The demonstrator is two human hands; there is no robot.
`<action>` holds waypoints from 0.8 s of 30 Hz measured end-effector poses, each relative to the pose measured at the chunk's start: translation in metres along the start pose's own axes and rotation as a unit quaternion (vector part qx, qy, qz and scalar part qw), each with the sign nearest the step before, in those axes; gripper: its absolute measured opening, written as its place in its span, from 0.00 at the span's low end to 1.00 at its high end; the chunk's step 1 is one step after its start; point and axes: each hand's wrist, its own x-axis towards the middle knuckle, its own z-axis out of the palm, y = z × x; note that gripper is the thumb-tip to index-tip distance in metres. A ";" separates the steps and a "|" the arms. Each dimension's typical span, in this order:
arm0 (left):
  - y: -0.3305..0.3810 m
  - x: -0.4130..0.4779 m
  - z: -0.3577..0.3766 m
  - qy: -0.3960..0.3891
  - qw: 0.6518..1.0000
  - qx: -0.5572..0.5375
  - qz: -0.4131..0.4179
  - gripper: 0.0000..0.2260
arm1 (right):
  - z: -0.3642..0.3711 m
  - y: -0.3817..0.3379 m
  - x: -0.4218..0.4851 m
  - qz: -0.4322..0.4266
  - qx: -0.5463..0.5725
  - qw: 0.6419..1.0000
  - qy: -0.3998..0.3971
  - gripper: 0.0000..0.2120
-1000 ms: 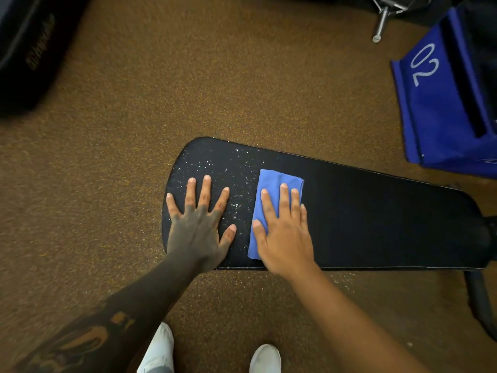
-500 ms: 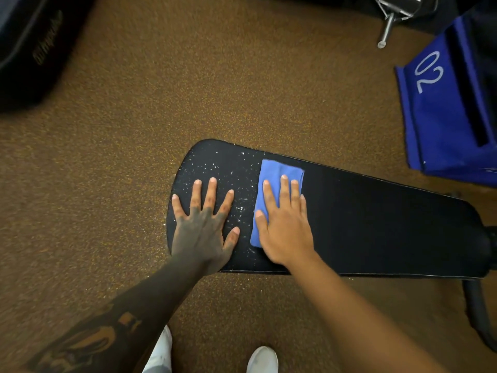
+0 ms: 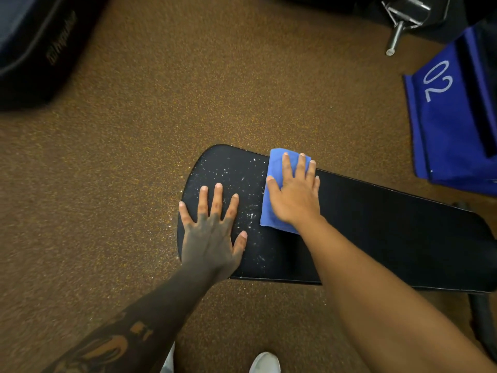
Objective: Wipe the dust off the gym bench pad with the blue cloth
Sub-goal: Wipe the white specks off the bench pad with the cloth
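A long black gym bench pad [image 3: 390,224] lies across the lower middle of the view, above a brown speckled floor. White dust specks cover its left end [image 3: 242,179]; the part to the right looks dark and clean. A folded blue cloth [image 3: 271,203] lies flat on the pad near its far edge. My right hand [image 3: 295,195] presses down on the cloth with fingers spread, covering most of it. My left hand [image 3: 212,232] rests flat on the dusty left end, fingers apart, holding nothing.
A blue box marked 02 [image 3: 451,125] stands on the floor at the right. Metal gym hardware [image 3: 403,20] lies at the top right, a dark padded object [image 3: 35,49] at the top left. My white shoes [image 3: 265,363] show at the bottom edge.
My right hand has slid the blue cloth away from me, toward the far edge of the pad. My left hand stays flat on the dusty end.
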 end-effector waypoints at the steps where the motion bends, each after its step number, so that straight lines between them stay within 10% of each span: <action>1: 0.000 0.000 0.001 -0.001 1.000 -0.005 -0.009 0.34 | 0.002 -0.006 0.004 0.017 -0.002 1.000 -0.001 0.34; 7: -0.002 -0.002 0.002 -0.001 1.000 -0.004 -0.016 0.34 | 0.012 -0.021 -0.001 -0.147 -0.092 0.984 0.033 0.33; 13: -0.001 -0.001 0.002 0.001 1.000 -0.001 -0.013 0.34 | 0.005 -0.028 0.033 -0.048 -0.063 0.997 0.025 0.29; 24: -0.002 -0.002 0.003 0.002 1.000 -0.005 -0.017 0.33 | 0.027 0.001 -0.059 -0.115 -0.073 0.991 0.014 0.30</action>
